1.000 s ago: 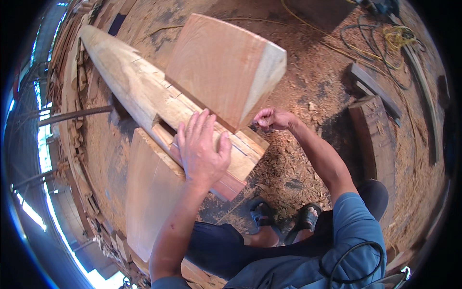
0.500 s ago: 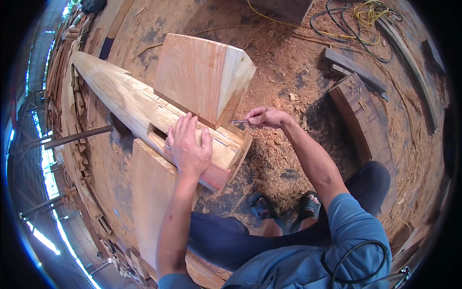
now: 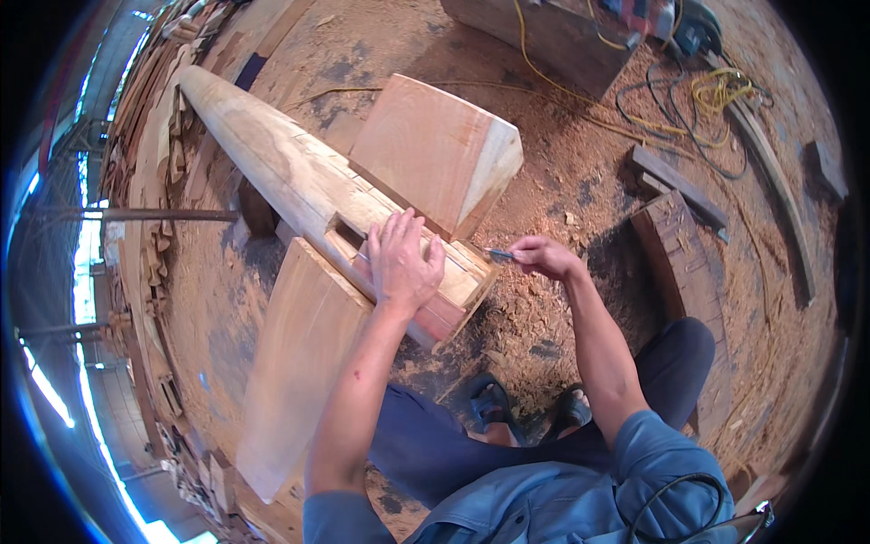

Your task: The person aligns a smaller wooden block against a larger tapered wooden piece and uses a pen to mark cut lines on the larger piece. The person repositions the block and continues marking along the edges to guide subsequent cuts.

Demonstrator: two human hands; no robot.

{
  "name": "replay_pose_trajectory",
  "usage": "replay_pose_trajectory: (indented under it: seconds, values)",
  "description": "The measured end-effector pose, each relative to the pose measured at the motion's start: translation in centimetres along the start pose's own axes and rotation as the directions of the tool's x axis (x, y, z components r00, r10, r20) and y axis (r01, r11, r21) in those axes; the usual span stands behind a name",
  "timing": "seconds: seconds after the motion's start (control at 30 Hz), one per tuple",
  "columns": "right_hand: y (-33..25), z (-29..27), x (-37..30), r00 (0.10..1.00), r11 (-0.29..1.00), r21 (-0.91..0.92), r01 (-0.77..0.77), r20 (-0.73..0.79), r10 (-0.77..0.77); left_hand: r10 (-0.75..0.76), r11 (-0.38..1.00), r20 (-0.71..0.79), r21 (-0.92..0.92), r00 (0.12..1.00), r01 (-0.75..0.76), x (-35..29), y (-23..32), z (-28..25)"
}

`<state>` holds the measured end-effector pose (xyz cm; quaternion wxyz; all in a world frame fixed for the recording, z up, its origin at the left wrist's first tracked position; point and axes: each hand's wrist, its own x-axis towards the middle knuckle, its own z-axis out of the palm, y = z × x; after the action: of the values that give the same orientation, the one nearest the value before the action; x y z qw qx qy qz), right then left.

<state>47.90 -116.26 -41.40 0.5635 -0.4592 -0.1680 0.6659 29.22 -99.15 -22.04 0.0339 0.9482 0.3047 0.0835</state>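
Note:
A long, pale wooden beam (image 3: 290,170), rounded at its far end, lies slantwise in front of me with notches cut into it. My left hand (image 3: 405,261) rests flat on its near part, fingers extended and holding nothing. Beside the hand, a rectangular slot (image 3: 346,231) opens in the wood. A reddish strip (image 3: 435,317) runs along the beam's near side. Between the fingertips of my right hand (image 3: 542,257) is a slim pencil-like tool (image 3: 498,254), pointing left at the beam's near end. Whether its tip touches the wood is too small to tell.
Large wooden blocks flank the beam, one on the far right side (image 3: 430,150) and one on the near left (image 3: 299,354). Shavings (image 3: 535,317) litter the ground. Dark timber (image 3: 680,254), tangled cords (image 3: 716,100) and a power tool (image 3: 696,32) lie to the right; stacked wood lines the left.
The whole scene has shifted in view, mostly to the right. My left hand stays on the beam. The right hand still pinches the slim tool, which now shows more clearly near the beam's end.

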Motion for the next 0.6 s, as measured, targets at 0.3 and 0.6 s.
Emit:
replay_pose_trajectory:
  seconds: [0.3, 0.6]
  values:
    - [-12.3, 11.8, -3.4, 0.855, 0.915, -0.155, 0.373, -0.325, -0.404, -0.01, 0.947, -0.218, -0.315, 0.976, -0.061, -0.9, -0.8, -0.9]
    - [-15.8, 18.7, 3.0, 0.799, 0.576, -0.703, 0.416, -0.019, -0.601, -0.618, 0.779, -0.241, -0.056, 0.749, 0.625, -10.3, -18.4, -6.1]
